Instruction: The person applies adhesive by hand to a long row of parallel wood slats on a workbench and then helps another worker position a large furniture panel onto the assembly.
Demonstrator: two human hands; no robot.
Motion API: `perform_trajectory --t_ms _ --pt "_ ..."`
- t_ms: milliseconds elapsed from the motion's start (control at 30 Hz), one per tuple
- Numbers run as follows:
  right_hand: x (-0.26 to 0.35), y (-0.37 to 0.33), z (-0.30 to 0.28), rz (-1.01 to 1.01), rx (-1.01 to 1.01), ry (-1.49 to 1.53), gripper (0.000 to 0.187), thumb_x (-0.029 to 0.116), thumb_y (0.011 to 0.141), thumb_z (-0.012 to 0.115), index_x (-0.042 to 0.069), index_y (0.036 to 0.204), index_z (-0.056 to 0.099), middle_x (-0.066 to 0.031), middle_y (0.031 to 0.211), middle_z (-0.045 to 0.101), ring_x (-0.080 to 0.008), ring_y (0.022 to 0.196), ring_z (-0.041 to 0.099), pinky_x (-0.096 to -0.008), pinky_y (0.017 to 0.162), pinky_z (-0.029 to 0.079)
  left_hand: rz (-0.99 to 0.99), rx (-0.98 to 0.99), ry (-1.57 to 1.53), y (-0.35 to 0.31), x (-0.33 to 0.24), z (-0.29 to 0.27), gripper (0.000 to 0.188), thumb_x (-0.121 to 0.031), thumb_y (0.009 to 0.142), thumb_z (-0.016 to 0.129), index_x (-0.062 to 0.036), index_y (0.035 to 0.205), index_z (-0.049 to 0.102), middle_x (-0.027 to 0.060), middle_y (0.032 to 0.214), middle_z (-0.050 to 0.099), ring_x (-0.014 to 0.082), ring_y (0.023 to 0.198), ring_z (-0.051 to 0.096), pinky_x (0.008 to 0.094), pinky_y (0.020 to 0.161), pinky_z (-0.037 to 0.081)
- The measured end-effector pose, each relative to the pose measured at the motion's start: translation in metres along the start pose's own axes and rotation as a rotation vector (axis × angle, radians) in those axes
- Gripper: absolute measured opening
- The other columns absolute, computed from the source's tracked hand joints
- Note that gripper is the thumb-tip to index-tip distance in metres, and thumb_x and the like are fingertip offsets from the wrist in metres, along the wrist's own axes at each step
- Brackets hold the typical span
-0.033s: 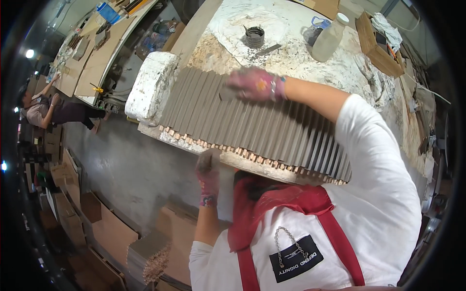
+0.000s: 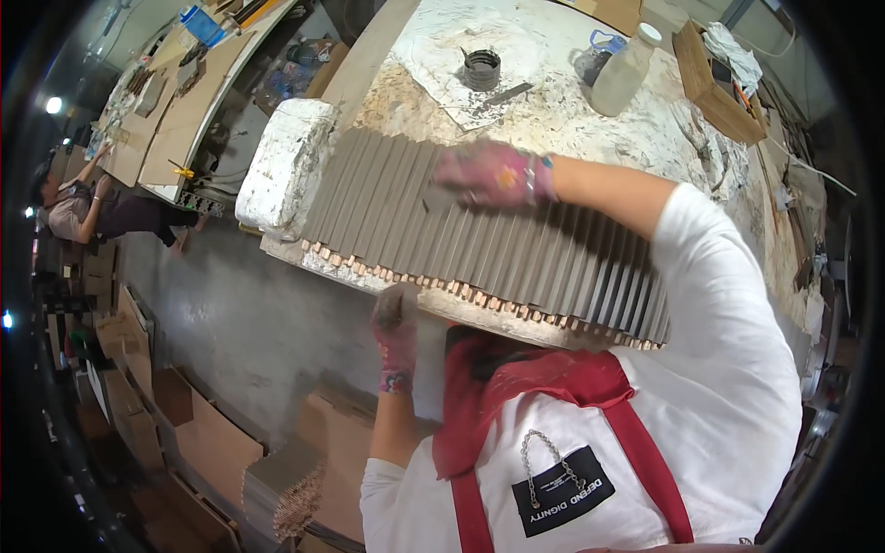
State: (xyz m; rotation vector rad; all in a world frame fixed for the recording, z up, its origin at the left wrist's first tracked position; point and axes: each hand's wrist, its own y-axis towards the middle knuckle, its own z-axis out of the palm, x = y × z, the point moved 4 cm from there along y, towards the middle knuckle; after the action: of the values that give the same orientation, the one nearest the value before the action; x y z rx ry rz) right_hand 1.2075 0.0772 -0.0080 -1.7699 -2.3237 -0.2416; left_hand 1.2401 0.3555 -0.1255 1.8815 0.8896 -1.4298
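Note:
Grey-brown square strips (image 2: 369,198) lie side by side in a wide row on the worktable, their copper-coloured ends jutting out along the near edge. Above the middle of the row is my right hand (image 2: 493,175), in a pink patterned glove and slightly blurred. Its fingers are closed around a small dark flat blade (image 2: 427,205), mostly hidden, whose tip shows over the strips. My left hand (image 2: 396,313), gloved with grimy fingertips, is curled closed by the table's near edge, next to the strip ends. Whatever it may hold is hidden.
A white-crusted block (image 2: 288,166) stands against the row's left end. Farther back are a black-smeared pot (image 2: 482,70), a spatula (image 2: 507,94), a cloudy bottle (image 2: 627,72) and a wooden box (image 2: 714,83). Another person (image 2: 78,207) works at a far-left table.
My right hand has shifted slightly right and nearer over the strips, with the blade in it. My left hand stays in place.

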Motion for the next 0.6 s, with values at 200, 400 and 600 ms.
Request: perform_trajectory --t_ms 200,400,600 --pt "-0.029 -0.008 -0.014 0.179 -0.143 0.102 0.031 0.021 0.084 0.057 0.011 0.113 0.051 -0.0096 0.101 0.057 -0.0254 0.089 0.059 -0.0387 0.077 0.049 0.072 0.121 0.263 0.012 -0.025 0.004 0.014 -0.017 0.085 0.059 -0.0055 0.093 0.062 0.0104 0.094 0.062 0.0217 0.086 0.060 0.0318 0.075 0.047" --pt "-0.001 -0.017 -0.011 0.233 0.091 0.271 0.027 0.017 0.085 0.057 0.012 0.111 0.055 -0.0103 0.102 0.058 -0.0231 0.088 0.058 -0.0349 0.080 0.050 0.062 0.234 0.205 0.016 -0.034 -0.002 0.024 -0.006 0.077 0.059 -0.0062 0.101 0.063 0.0105 0.103 0.062 0.0258 0.093 0.059 0.0326 0.081 0.047" --pt "-0.037 0.001 -0.018 0.409 -0.243 0.114 0.039 0.020 0.084 0.056 0.013 0.121 0.050 -0.0109 0.102 0.060 -0.0263 0.086 0.060 -0.0389 0.075 0.050 0.104 0.250 0.141 0.022 -0.029 0.000 0.021 -0.001 0.078 0.056 -0.0068 0.096 0.064 0.0100 0.099 0.062 0.0247 0.092 0.060 0.0322 0.080 0.047"
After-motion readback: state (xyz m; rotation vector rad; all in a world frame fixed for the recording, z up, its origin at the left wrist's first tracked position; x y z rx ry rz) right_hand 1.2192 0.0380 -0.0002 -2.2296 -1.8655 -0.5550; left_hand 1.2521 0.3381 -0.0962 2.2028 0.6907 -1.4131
